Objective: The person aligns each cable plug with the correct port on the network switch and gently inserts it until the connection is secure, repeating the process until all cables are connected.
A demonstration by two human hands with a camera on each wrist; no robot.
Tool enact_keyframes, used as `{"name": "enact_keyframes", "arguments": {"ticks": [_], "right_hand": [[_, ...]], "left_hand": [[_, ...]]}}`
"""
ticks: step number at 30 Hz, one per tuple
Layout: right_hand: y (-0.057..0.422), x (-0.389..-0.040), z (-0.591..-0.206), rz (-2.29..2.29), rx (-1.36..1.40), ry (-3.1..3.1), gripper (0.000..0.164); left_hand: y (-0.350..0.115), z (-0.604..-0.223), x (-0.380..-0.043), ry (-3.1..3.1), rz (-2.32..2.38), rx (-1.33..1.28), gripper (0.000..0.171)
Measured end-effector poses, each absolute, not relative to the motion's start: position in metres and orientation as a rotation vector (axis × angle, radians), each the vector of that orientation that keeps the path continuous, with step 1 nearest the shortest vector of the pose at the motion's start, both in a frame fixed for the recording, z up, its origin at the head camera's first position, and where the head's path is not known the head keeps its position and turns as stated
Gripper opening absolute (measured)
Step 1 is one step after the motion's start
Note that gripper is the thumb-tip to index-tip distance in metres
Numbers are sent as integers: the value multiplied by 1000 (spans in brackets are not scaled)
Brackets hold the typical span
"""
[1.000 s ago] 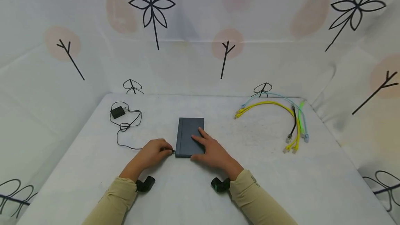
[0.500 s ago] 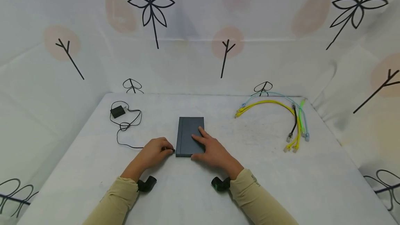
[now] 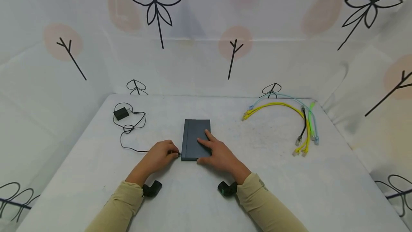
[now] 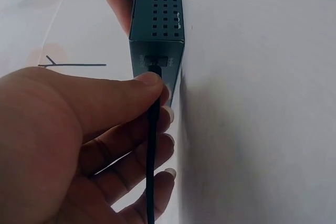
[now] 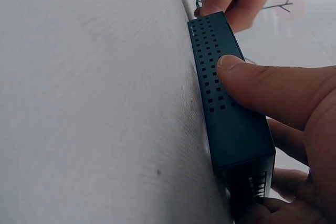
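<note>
Left hand edged rightward, one cable pinched, one box

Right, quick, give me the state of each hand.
Left hand: closed, pinching the black power plug at the network switch.
Right hand: holding the network switch between thumb and fingers.

Head view: looking forward and down from above, sitting well back, taking in table, backdrop, left hand, right hand. Left wrist camera: peering closely at end of dark box, table filling frame's right. Right wrist camera: closely facing box's perforated side, table filling left. Wrist views sharing that side; all three sharing box.
</note>
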State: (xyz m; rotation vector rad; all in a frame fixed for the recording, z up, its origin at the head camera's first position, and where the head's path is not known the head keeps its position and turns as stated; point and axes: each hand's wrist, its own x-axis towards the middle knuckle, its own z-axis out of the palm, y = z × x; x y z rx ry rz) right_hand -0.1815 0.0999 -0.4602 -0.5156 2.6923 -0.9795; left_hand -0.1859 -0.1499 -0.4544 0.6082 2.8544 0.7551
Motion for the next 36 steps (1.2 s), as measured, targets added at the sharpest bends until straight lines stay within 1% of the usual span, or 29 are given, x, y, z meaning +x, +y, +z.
{"name": "enact_keyframes", "arguments": {"ticks": [11, 21, 36], "right_hand": [[99, -182, -459, -967, -504, 2694, 72], [98, -183, -460, -955, -508, 2701, 72], [98, -184, -460, -964, -497, 2689, 72]], "left_hand": [[-149, -454, -187, 2852, 717, 696, 14], [-145, -455, -188, 2887, 733, 679, 9], [-145, -454, -187, 2837, 753, 672, 13]]}}
